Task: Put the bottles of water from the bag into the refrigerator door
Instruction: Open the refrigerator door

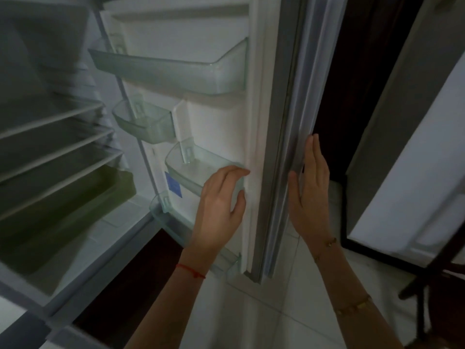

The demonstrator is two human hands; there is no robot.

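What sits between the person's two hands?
In the head view, the open refrigerator door's edge stands between the left hand and right hand.

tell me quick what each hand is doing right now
Left hand: open, holding nothing, fingers curved at the door bin.
Right hand: open and flat against the fridge door edge, holding nothing.

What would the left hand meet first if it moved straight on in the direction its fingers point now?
The left hand points up and right, at the door's white inner edge beside the clear door bin. Its fingertips look already at that edge, though depth is unclear.
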